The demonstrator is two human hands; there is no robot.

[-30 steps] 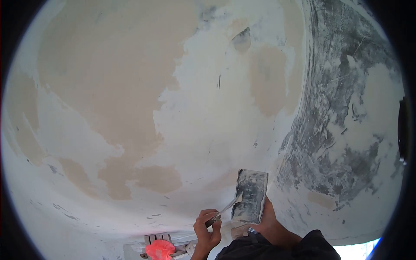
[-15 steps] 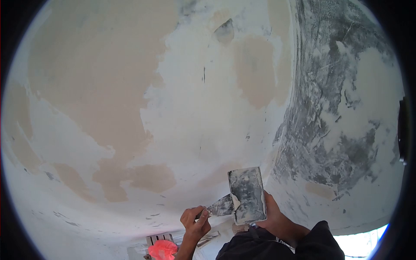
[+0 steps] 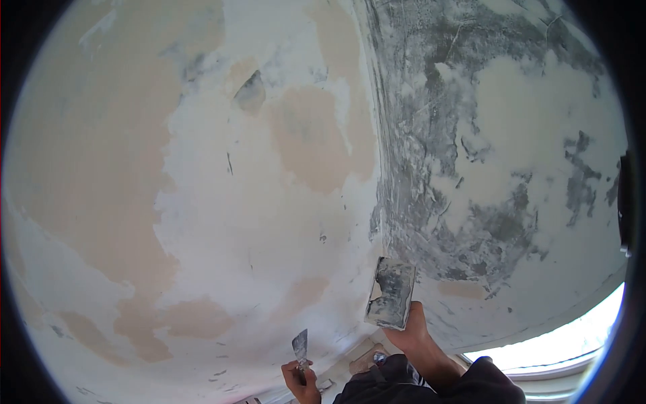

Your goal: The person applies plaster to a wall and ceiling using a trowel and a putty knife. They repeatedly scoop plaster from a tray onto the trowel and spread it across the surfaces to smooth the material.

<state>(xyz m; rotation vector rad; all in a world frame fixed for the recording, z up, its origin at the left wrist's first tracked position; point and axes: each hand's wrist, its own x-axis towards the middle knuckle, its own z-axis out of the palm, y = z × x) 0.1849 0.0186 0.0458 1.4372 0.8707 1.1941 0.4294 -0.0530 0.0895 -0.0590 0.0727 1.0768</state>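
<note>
Low in the view, my left hand [image 3: 301, 382] is closed around the handle of a putty knife [image 3: 301, 345], whose grey-smeared blade points up. To its right, my right hand [image 3: 412, 328] grips a plastering trowel [image 3: 392, 293] from behind, so its handle is hidden. The trowel's rectangular face is turned towards me, streaked grey with some pale plaster along its left side. The knife and trowel are apart. Behind both tools is a wall [image 3: 222, 222] with white plaster and beige patches.
A corner line runs down to the trowel, and right of it is a wall [image 3: 431, 155] with rough grey areas. A bright window [image 3: 545, 337] is at the lower right. A small dark gouge [image 3: 250, 89] marks the left wall near the top.
The putty knife has come away from the trowel, moved down and left, and turned upright. The trowel now tilts right. The view has swung right, showing more of the grey wall and window.
</note>
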